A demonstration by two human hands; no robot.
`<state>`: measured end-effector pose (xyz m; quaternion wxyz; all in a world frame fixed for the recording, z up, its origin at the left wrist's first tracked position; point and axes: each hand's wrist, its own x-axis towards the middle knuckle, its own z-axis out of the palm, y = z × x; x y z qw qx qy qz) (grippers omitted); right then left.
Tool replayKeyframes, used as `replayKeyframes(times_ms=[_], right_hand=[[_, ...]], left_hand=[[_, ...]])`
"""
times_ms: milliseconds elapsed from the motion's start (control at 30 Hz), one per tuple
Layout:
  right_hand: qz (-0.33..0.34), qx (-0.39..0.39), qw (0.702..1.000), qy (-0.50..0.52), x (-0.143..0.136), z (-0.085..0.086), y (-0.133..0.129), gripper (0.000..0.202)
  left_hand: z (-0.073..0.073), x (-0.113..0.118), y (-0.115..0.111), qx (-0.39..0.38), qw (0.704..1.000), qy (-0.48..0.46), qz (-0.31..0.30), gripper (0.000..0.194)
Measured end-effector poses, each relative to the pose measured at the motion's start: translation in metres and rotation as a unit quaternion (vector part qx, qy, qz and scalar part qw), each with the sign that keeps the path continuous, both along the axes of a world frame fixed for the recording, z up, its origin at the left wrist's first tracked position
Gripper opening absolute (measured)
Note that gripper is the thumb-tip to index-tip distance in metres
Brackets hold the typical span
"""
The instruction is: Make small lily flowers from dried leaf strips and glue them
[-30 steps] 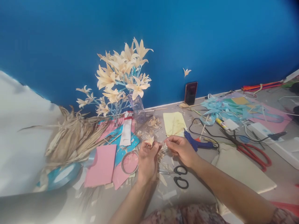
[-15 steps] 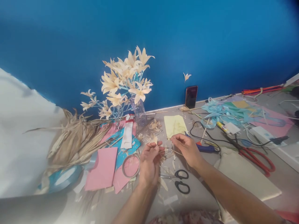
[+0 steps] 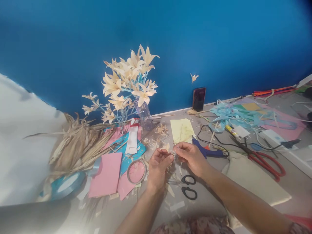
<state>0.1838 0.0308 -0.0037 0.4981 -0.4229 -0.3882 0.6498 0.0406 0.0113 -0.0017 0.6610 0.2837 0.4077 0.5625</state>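
Note:
My left hand (image 3: 158, 167) pinches a small cream husk flower (image 3: 166, 147), its petals showing above the fingers. Close beside it, my right hand (image 3: 192, 157) has thumb and forefinger pressed together at the flower's side; what they hold is too small to make out. Under the hands lie cream petal scraps and black-handled scissors (image 3: 189, 187), blades pointing left. A blue glue gun (image 3: 207, 151) rests just past my right hand. Behind the hands lies a pale yellow paper (image 3: 182, 128), with loose husk petals (image 3: 162, 129) to its left.
Cream husk flowers (image 3: 143, 94) stand in a clear vase (image 3: 145, 117) against the blue wall. To the left are dried husks (image 3: 65, 146), pink sheets (image 3: 106, 175), a tape roll (image 3: 128, 172) and ribbon (image 3: 65, 187). At right lie red-handled scissors (image 3: 266, 164), cables and a phone (image 3: 199, 99).
My right hand has moved left and now meets my left hand at the flower. My left hand has shifted slightly right. The glue gun shows more fully.

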Motion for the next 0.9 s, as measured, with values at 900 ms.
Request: replayKeyframes(times_ms=[900], right_hand=[[0.034, 0.067, 0.996, -0.049, 0.0037, 0.0088, -0.0009, 0.029]], left_hand=[[0.0084, -0.0029, 0.0011, 0.008, 0.996, -0.028, -0.086, 0.021]])
